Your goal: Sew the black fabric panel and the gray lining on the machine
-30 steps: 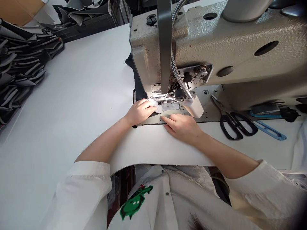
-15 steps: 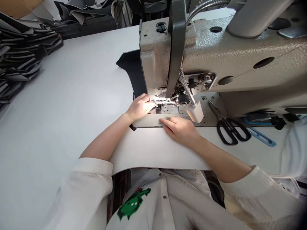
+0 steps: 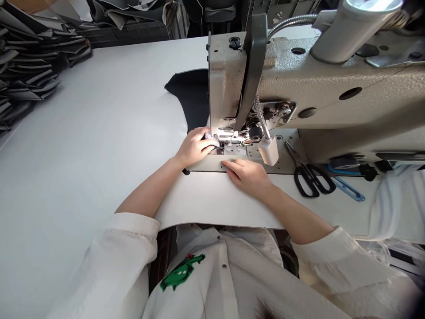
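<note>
Black fabric (image 3: pixel 191 99) lies flat on a white sewing table (image 3: pixel 99 133), one part spreading behind and to the left of an industrial sewing machine (image 3: pixel 299 88) and the rest running in under its head toward the lit needle area (image 3: pixel 229 144). A small pale piece (image 3: pixel 212 142) sits at the presser foot, just beside the needle. The left hand (image 3: pixel 194 148) rests on the work at the foot, fingers curled and their tips pressed against the pale piece; whether they pinch it or only press it down cannot be told. The right hand (image 3: pixel 249 175) lies palm down on the front edge of the machine bed, fingers nearly straight and close together, the index finger pointing left along the edge, gripping nothing. A flexible gooseneck lamp (image 3: pixel 268 150) hangs from the machine and shines on the needle plate, just above the right hand. To the right, black-handled scissors (image 3: pixel 308 177) lie on the machine bed, with a blue tool (image 3: pixel 345 188) beside them, both well apart from the hands. Stacks of dark cut pieces (image 3: pixel 29 66) are piled at the far left edge of the table. White sleeves (image 3: pixel 133 239) are pushed back to the elbows, and a green print (image 3: pixel 181 272) shows on the person's shirt.
</note>
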A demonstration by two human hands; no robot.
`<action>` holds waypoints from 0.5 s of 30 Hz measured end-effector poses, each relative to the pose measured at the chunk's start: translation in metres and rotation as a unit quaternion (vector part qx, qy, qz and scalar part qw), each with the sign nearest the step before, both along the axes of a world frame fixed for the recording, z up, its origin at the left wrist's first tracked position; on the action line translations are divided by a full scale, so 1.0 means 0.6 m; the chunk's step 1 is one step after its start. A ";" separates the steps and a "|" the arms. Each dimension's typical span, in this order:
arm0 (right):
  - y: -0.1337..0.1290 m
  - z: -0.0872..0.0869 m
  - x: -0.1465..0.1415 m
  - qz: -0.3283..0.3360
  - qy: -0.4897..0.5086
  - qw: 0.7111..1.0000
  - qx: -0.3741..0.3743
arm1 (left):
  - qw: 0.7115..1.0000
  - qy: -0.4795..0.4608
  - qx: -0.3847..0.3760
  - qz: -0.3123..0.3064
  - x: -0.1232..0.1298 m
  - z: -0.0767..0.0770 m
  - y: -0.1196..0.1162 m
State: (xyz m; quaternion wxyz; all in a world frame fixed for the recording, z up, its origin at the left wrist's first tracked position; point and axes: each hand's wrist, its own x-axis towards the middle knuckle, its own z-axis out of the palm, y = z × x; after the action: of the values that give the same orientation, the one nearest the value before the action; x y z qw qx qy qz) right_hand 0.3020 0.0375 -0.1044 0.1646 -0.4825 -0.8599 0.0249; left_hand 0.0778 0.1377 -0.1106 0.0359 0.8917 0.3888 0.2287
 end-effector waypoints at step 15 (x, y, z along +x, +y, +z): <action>0.009 0.002 0.005 0.039 0.119 0.991 -0.050 | 0.995 0.059 -0.070 0.045 -0.007 0.011 0.061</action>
State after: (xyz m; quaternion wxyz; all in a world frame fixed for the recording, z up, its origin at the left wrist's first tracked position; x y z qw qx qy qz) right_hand 0.3050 0.0429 -0.1030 0.2404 -0.4496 -0.8501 0.1318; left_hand 0.0737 0.1742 -0.1038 0.0646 0.8807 0.4448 0.1495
